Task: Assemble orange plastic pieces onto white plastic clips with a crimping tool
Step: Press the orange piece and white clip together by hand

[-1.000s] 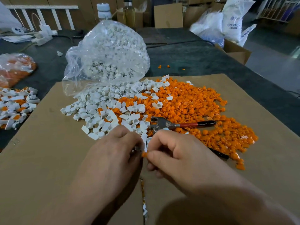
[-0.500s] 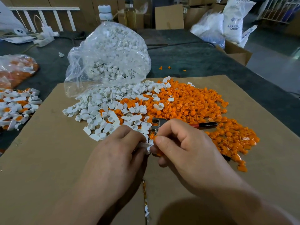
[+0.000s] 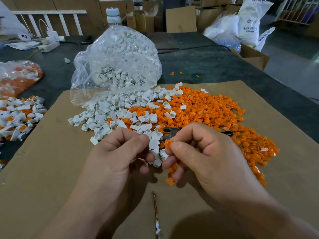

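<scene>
My left hand is curled, and its thumb and forefinger pinch a white clip at the near edge of the white pile. The clip blends into the loose white ones around it, so I cannot tell which way it faces. My right hand pinches an orange piece between thumb and forefinger, its other fingers folded under. The free end of the piece pokes out to the left, toward the clip and just beside it.

The crimping tool lies on the orange pile behind my right hand. Its long axis runs left to right, with the metal head to the left. Only the dark tip of the handle shows past my knuckles. Everything sits on a cardboard sheet. A clear bag of white clips spills onto its far edge.

A white sack at the back right has dark printing. I can read "ABS", but the rest is too blurred.

A second ago my fingertips were pressed together, the orange piece was barely showing, and most of the tool's red handle was in view. Now my hands are slightly apart, the orange piece is plain to see, and my right hand covers most of the handle.

A heap of white-and-orange parts lies off the cardboard to my left.
</scene>
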`<state>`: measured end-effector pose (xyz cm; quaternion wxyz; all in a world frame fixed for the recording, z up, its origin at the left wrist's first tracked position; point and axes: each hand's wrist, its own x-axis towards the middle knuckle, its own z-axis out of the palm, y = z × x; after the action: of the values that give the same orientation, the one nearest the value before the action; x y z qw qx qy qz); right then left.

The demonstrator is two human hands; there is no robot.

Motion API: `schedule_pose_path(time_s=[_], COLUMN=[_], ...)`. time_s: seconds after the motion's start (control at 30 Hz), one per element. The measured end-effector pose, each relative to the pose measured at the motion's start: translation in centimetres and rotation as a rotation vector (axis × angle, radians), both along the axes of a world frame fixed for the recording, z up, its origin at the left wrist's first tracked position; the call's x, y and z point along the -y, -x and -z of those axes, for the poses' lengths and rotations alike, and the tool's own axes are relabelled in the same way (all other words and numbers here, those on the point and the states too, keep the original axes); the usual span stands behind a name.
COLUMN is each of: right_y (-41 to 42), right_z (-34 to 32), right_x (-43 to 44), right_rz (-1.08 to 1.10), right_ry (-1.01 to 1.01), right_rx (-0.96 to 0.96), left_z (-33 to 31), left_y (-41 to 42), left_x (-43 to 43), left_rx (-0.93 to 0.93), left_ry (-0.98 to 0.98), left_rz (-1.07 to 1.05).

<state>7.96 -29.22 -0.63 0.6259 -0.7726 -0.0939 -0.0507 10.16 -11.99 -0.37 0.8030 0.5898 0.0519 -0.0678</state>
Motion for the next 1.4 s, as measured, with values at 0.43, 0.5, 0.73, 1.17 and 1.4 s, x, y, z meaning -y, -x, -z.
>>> schedule_pose_path(time_s=[0.43, 0.5, 0.73, 1.17, 1.4], right_y=[-0.5, -0.7, -0.3, 0.2, 0.2], right_z=[0.4, 0.5, -0.1, -0.1, -0.1], right_x=[0.1, 0.2, 0.1, -0.8, -1.1], right_rz=[-0.028, -0.025, 0.005, 0.188, 0.191], right_ry=[-0.184, -0.228, -0.048, 0.253, 0.390], right_rx=[-0.110, -0.165, -0.082, 0.199, 0.251], left_z=[1.5, 1.3, 1.4, 1.0, 0.3], left_y=[0.1, 0.1, 0.3, 0.6, 0.3], left_x=[-0.3, -0.2, -0.1, 0.4, 0.6], left_rx=[0.522, 0.726, 0.735, 0.169, -0.046], left_ry=[-0.603, -0.782, -0.933, -0.182, 0.025], left_rz=[-0.016, -0.009, 0.006, 0.217, 0.188])
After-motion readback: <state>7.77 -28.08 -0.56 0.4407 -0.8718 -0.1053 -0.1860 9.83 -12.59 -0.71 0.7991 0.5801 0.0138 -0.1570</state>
